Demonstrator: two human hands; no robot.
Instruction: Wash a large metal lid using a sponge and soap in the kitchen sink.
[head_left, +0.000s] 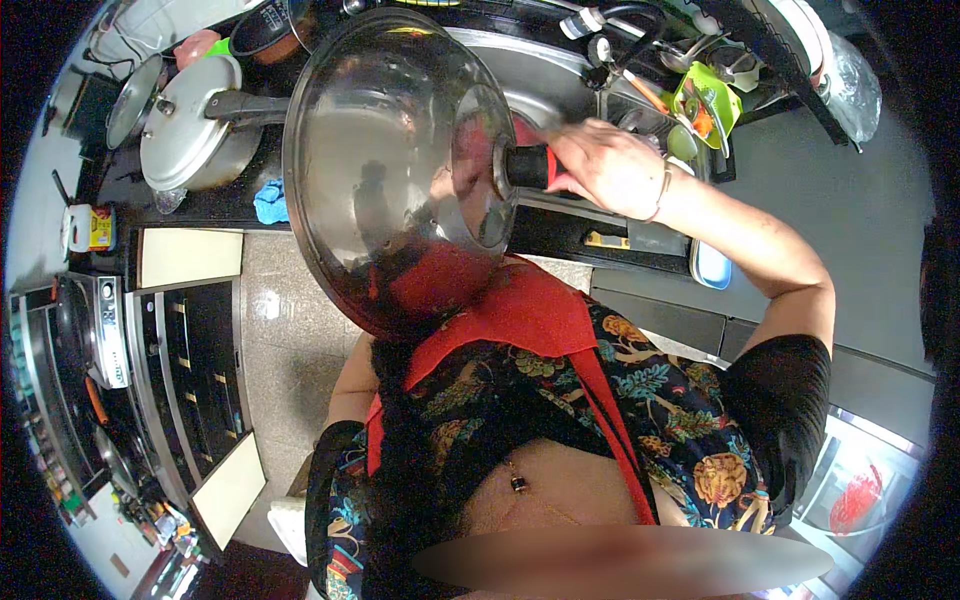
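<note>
My right hand (600, 169) grips the black and red knob (532, 166) of a large domed glass lid (375, 172). The lid stands tilted on edge in front of my chest, its dark rim towards the left. My left forearm (352, 394) runs up behind the lid. The left hand itself is out of view, and I cannot tell what it touches. Beyond the lid is the stainless steel sink (517, 56), partly covered by it. A red apron (517, 307) shows below the lid and also through its glass.
A pressure cooker (187, 139) stands on the black counter to the left, near a crumpled blue cloth (271, 201). Right of the sink are a green plastic basket (705, 105) with utensils and a blue-and-white tray (711, 264). Open-fronted drawers (191, 352) line the left side.
</note>
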